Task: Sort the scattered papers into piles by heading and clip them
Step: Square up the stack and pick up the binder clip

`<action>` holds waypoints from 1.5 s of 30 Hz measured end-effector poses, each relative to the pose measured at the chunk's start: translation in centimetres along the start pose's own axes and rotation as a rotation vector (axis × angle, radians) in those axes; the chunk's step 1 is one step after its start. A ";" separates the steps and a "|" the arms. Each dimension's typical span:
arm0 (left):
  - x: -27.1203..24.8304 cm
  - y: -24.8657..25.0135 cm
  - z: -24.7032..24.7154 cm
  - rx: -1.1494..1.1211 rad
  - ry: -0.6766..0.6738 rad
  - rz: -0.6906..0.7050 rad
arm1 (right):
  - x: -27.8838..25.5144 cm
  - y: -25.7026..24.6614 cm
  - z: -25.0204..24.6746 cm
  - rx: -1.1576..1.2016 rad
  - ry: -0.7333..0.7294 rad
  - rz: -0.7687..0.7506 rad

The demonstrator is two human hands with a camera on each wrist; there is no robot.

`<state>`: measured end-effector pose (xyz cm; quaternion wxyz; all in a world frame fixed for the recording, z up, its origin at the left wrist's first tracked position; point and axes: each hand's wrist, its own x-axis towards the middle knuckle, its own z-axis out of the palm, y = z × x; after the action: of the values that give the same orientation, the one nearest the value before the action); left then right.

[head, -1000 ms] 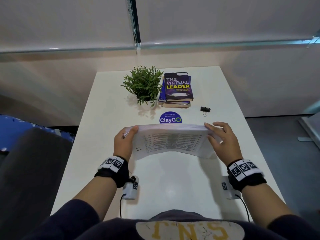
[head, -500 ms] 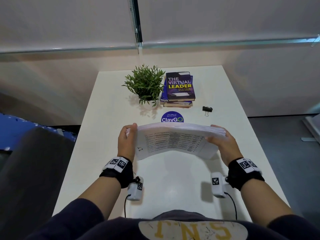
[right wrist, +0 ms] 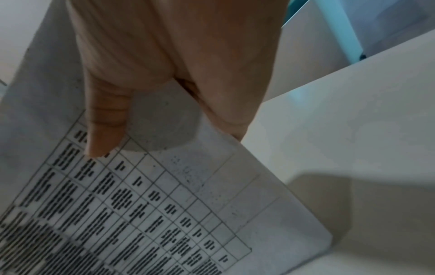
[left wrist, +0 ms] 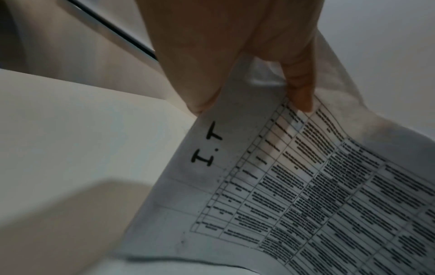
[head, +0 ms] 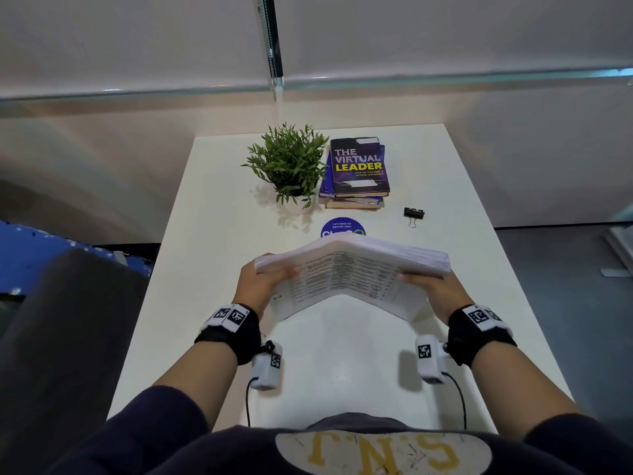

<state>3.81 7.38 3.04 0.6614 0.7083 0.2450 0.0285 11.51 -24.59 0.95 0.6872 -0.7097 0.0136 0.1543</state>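
Note:
I hold a thick stack of printed papers (head: pixel 346 272) above the white table (head: pixel 212 207), bowed upward in the middle. My left hand (head: pixel 263 282) grips its left end with the thumb (left wrist: pixel 300 87) on the printed sheet. My right hand (head: pixel 435 289) grips the right end, thumb (right wrist: pixel 105 130) pressed on the table of text. The near sheet (left wrist: pixel 294 195) carries a grid of text and a handwritten "I.T" heading (left wrist: pixel 208 145). A black binder clip (head: pixel 413 214) lies on the table beyond the stack, to the right.
A potted green plant (head: pixel 291 166) and a stack of books (head: pixel 358 173) stand at the far middle of the table. A blue round sticker (head: pixel 342 228) shows just behind the papers. A dark chair back (head: pixel 61 337) is at my left.
The stack has risen and bowed more sharply upward in the middle. Both hands have turned so that their thumbs lie on the near printed face.

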 end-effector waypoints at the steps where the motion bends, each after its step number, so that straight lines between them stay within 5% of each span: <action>1: 0.1 0.2 -0.1 -0.022 0.002 0.007 | 0.1 -0.2 -0.2 -0.009 0.002 -0.007; 6: 0.1 -0.7 -1.1 -0.010 -0.070 -0.037 | -0.9 0.3 -1.6 -0.062 -0.090 0.078; 21: -0.2 -2.0 0.0 0.020 -0.063 -0.156 | -1.7 1.7 -0.5 -0.005 0.010 0.181; 25: -0.6 0.5 0.6 0.053 -0.063 -0.101 | -1.3 -1.3 -1.2 -0.189 0.137 0.204; 28: -0.5 2.7 1.2 0.067 -0.051 -0.054 | -0.2 -6.4 -0.2 -0.555 0.301 -0.030; 31: -0.1 5.0 2.3 0.169 -0.071 0.048 | 0.4 -11.1 4.0 -0.881 0.089 -0.262; 34: -0.4 7.2 3.5 0.245 -0.099 0.183 | 0.9 -13.8 7.6 -1.104 -0.188 -0.282; 38: -0.9 9.6 3.1 0.310 -0.169 0.284 | 0.9 -14.7 7.1 -0.948 -0.295 -0.181; 41: -0.6 10.3 0.5 0.367 -0.205 0.265 | 1.0 -13.9 4.7 -0.700 -0.193 -0.154; 45: -1.0 9.2 -0.7 -0.001 -0.119 0.166 | 0.6 -12.3 2.3 -0.408 -0.090 -0.124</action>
<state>5.49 7.55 12.14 0.6706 0.7262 0.1456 0.0413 14.46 -21.56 12.75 0.5376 -0.8258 -0.0925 0.1428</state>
